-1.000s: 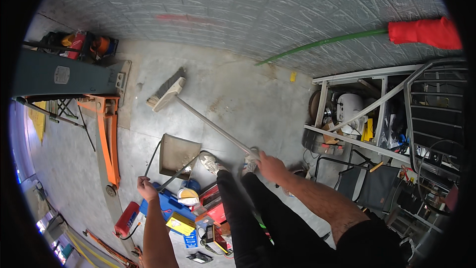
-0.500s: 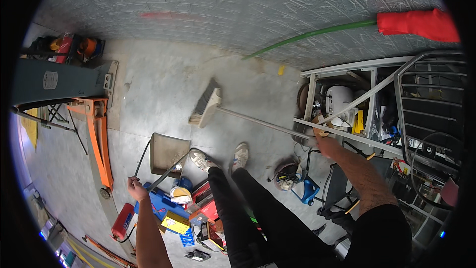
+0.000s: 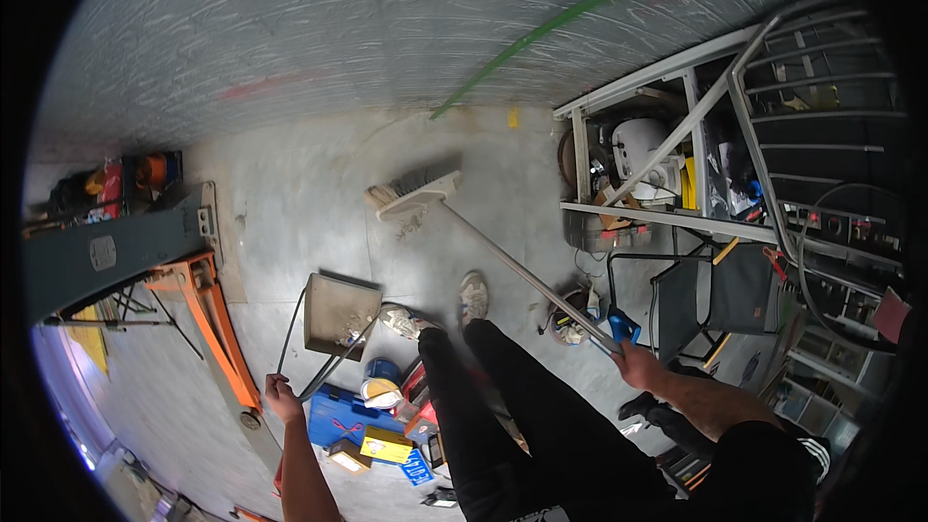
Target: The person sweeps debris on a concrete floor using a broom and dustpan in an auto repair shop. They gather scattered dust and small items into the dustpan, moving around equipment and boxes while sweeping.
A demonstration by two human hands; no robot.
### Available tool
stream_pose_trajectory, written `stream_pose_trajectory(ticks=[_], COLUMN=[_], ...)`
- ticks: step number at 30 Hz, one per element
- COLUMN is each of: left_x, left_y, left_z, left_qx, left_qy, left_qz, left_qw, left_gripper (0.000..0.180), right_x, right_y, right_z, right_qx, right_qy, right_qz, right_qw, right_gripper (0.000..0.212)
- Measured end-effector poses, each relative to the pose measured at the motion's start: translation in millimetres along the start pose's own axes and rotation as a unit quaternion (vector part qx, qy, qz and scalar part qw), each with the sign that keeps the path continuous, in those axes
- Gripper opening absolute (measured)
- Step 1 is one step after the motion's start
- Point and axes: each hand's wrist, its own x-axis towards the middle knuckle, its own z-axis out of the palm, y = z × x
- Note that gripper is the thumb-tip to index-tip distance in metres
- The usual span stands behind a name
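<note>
My right hand (image 3: 638, 367) is closed around the pale pole of a push broom (image 3: 512, 266). The broom's head lies on the grey floor ahead of my feet, bristles facing away toward the wall. A little heap of dirt (image 3: 411, 224) sits at the near side of the head. On the left, my left hand (image 3: 282, 396) grips the dark wire handle of a long-handled dustpan (image 3: 329, 304). The dustpan rests on the floor just left of my shoes, with some debris inside near its right edge.
A blue toolbox (image 3: 338, 416), a yellow box (image 3: 386, 444) and paint tins (image 3: 381, 385) stand left of my legs. An orange jack-like frame (image 3: 213, 324) is further left. At right are a folding chair (image 3: 720, 290), a metal rack (image 3: 667, 217) and a bucket (image 3: 570, 314).
The broom head has turned, its long side now running more crosswise. My right hand has come lower and nearer with the pole. My view has shifted; my left hand keeps its grip on the dustpan.
</note>
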Motion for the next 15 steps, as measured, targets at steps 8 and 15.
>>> stream_pose_trajectory(ticks=[8, 15], left_x=[62.0, 104.7], left_y=[119.7, 206.9], left_z=[-6.0, -28.4], left_qx=[0.14, 0.161], left_qy=[-0.063, -0.173], left_qz=[0.185, 0.125], left_qw=[0.971, 0.964], left_gripper=[0.017, 0.021], right_x=[142.5, 112.6], right_y=[-154.9, -174.1], right_z=[49.8, 107.2], right_qx=[0.066, 0.139], right_qy=[0.038, -0.038], right_qz=[-0.061, 0.057], right_qw=[0.995, 0.988], right_gripper=[0.041, 0.033])
